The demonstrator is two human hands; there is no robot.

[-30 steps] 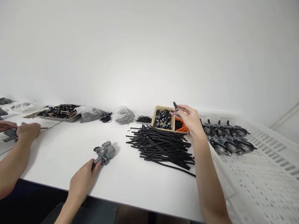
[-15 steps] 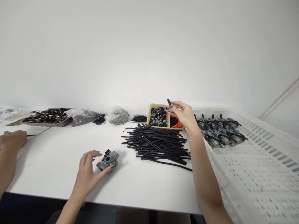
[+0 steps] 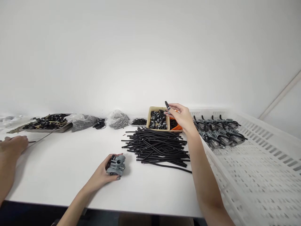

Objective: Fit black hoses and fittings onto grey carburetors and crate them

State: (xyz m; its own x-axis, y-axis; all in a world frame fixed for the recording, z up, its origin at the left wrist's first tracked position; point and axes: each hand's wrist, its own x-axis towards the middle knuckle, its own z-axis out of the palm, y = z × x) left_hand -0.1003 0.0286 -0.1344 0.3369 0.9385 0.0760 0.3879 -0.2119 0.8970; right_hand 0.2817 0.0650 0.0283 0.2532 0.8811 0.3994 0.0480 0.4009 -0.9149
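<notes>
My left hand (image 3: 103,174) is wrapped round a grey metal part (image 3: 117,165) with round openings, low over the white table (image 3: 145,191). My right hand (image 3: 182,116) pinches a small black-and-metal fitting (image 3: 167,105), which points up above the cream tray (image 3: 148,119). Black fittings with metal pieces (image 3: 157,120) fill that tray. Just right of it, partly behind my right hand, an orange basket (image 3: 177,127) holds small black pieces. A pile of black tubes (image 3: 157,146) lies in front of both.
On the right, a white perforated crate (image 3: 256,175) holds several assembled metal parts (image 3: 221,133). Along the wall are clear bags (image 3: 117,119), a tray of black and brass parts (image 3: 50,122) and a small tray of black rings (image 3: 138,121). Another person's hand (image 3: 14,146) is at far left.
My left hand has closed round the grey part, now turned and a little farther right. My right hand still holds the fitting, slightly farther left in view.
</notes>
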